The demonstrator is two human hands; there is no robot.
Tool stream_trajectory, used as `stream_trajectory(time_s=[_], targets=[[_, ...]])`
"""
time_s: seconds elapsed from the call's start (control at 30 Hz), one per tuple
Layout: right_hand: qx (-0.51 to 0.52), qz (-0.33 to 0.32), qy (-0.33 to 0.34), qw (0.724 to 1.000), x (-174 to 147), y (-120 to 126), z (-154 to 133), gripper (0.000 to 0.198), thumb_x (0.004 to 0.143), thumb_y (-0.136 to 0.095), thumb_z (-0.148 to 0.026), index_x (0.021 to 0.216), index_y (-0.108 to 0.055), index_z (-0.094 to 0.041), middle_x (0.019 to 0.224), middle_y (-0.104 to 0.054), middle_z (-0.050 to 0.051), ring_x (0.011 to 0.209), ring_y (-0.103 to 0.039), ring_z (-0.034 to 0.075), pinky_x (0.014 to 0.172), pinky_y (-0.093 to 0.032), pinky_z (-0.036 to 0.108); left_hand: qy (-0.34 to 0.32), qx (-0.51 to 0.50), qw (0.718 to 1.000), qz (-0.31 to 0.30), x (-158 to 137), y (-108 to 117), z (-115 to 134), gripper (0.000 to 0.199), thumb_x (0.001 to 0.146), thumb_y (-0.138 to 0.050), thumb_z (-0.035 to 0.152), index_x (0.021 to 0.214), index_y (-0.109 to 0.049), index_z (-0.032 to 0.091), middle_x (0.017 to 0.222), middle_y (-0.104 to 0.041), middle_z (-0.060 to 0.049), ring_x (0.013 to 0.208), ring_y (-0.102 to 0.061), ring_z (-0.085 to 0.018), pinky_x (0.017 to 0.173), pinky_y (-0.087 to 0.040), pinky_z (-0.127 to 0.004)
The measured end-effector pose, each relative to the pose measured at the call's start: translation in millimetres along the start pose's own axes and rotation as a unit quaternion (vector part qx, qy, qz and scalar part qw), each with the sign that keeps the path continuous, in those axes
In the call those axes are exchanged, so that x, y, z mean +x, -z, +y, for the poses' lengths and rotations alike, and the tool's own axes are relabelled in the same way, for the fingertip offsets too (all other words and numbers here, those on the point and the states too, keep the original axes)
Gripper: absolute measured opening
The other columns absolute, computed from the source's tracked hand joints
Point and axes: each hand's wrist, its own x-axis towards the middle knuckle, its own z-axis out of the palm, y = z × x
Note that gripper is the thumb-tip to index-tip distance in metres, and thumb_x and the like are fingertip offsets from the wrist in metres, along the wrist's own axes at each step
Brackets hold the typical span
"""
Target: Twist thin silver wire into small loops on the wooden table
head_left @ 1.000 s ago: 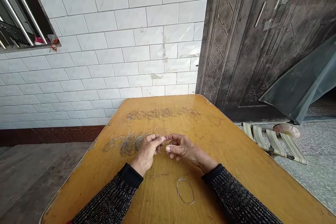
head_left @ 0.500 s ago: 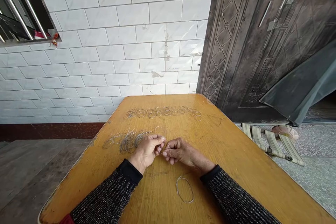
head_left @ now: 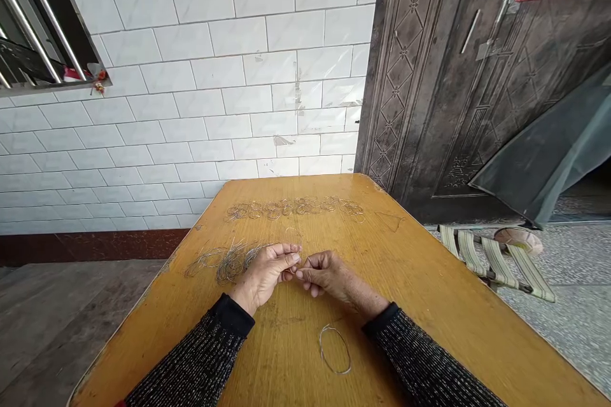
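Over the middle of the wooden table, my left hand (head_left: 274,269) and my right hand (head_left: 329,276) are close together, both with fingers pinched. Between them they hold a thin wire (head_left: 300,238), part of which arcs up above the left fingertips; the rest is mostly hidden by the fingers. Just beyond and left of my left hand lies a tangled pile of wire (head_left: 231,262). A single wire loop (head_left: 335,350) rests on the table below my right hand. Farther off, a row of coiled wire loops (head_left: 291,206) stretches across the table.
The yellow-brown table (head_left: 420,324) reaches toward a white tiled wall (head_left: 191,108). A loose thin wire (head_left: 392,221) lies near its right edge. To the right are a dark carved door (head_left: 443,108), a grey curtain (head_left: 529,165) and a striped stool (head_left: 496,261) on the floor.
The hands stay almost in place, with the left fingers shifting slightly on the wire. The camera view has tipped up a little. The loops on the table have not moved.
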Motion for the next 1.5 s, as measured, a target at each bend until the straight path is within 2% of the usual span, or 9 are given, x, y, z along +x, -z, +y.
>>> stream_trajectory(time_s=[0.27,0.43,0.6,0.73,0.87,0.97,1.27,1.4,1.5], targets=[[-0.029,-0.016,-0.009,0.999,-2.8,4.9,-3.2,0.036,0.062,-0.063,-0.049,0.061,-0.054,-0.014,0.051,-0.052,-0.003,0.042,-0.047,0.006,0.039,-0.033,0.017,-0.012,0.001,1.000,0.000,0.4,-0.4,-0.9,0.025,0.058,-0.072,0.025,0.078,-0.062,0.014,0.067,-0.057,0.001,0.058,-0.051,-0.008,0.059,-0.038,-0.022],[0.019,0.056,0.034,0.998,-4.3,10.3,-10.2,0.039,0.066,-0.059,-0.052,0.075,-0.056,-0.014,0.059,-0.053,-0.002,0.047,-0.048,0.007,0.040,-0.033,0.017,-0.021,0.020,1.000,0.003,0.6,-1.3,-0.4,0.022,0.059,-0.071,0.025,0.075,-0.064,0.013,0.065,-0.056,0.000,0.055,-0.048,-0.007,0.056,-0.034,-0.021],[0.093,0.096,0.048,0.990,-4.2,10.6,-13.4,0.037,0.062,-0.063,-0.049,0.071,-0.055,-0.015,0.060,-0.054,-0.002,0.046,-0.046,0.006,0.041,-0.034,0.017,-0.042,0.065,0.997,-0.008,-0.6,-3.0,-0.7,0.022,0.062,-0.068,0.026,0.079,-0.064,0.012,0.062,-0.055,0.000,0.056,-0.046,-0.008,0.056,-0.033,-0.023],[0.120,0.107,0.049,0.986,-3.0,10.2,-12.4,0.034,0.060,-0.066,-0.047,0.063,-0.054,-0.015,0.051,-0.051,-0.004,0.042,-0.044,0.006,0.040,-0.035,0.017,-0.061,0.111,0.992,-0.023,-2.5,-4.1,-0.4,0.019,0.067,-0.064,0.029,0.075,-0.063,0.012,0.064,-0.055,0.000,0.057,-0.045,-0.008,0.056,-0.033,-0.022],[0.119,0.117,0.048,0.985,-1.3,10.7,-10.1,0.033,0.060,-0.065,-0.046,0.057,-0.052,-0.016,0.043,-0.049,-0.005,0.038,-0.041,0.005,0.039,-0.034,0.018,-0.067,0.097,0.991,-0.061,-3.7,-3.9,-0.3,0.024,0.073,-0.058,0.036,0.073,-0.061,0.013,0.065,-0.054,-0.001,0.060,-0.048,-0.010,0.058,-0.034,-0.023],[0.110,0.121,0.050,0.985,-0.9,10.7,-9.2,0.032,0.061,-0.064,-0.045,0.056,-0.052,-0.016,0.042,-0.049,-0.005,0.036,-0.040,0.005,0.039,-0.033,0.018,-0.069,0.113,0.989,-0.071,-3.2,-3.8,-1.0,0.023,0.070,-0.061,0.035,0.072,-0.060,0.013,0.063,-0.053,0.000,0.057,-0.045,-0.009,0.057,-0.033,-0.022],[0.077,0.141,0.049,0.986,-0.3,5.7,-8.4,0.029,0.064,-0.060,-0.039,0.051,-0.047,-0.017,0.038,-0.045,-0.006,0.034,-0.035,0.005,0.037,-0.027,0.019,-0.078,0.158,0.984,-0.039,-5.7,-11.8,1.4,0.021,0.067,-0.062,0.032,0.061,-0.055,0.014,0.058,-0.048,0.002,0.055,-0.042,-0.009,0.053,-0.032,-0.022],[0.059,0.132,0.040,0.989,-0.8,5.7,-9.3,0.029,0.066,-0.058,-0.039,0.052,-0.045,-0.017,0.040,-0.044,-0.005,0.034,-0.036,0.005,0.036,-0.027,0.019,-0.058,0.143,0.987,-0.041,-5.2,-10.8,-0.2,0.022,0.066,-0.063,0.033,0.059,-0.054,0.014,0.057,-0.048,0.003,0.054,-0.042,-0.008,0.054,-0.031,-0.022],[0.056,0.133,0.071,0.987,-3.4,7.3,-14.9,0.023,0.065,-0.060,-0.036,0.070,-0.054,-0.015,0.054,-0.050,-0.004,0.043,-0.044,0.007,0.039,-0.032,0.019,-0.019,0.113,0.991,-0.073,-3.6,-7.1,-3.5,0.022,0.065,-0.063,0.034,0.063,-0.056,0.014,0.056,-0.048,0.003,0.050,-0.040,-0.007,0.052,-0.029,-0.022]])
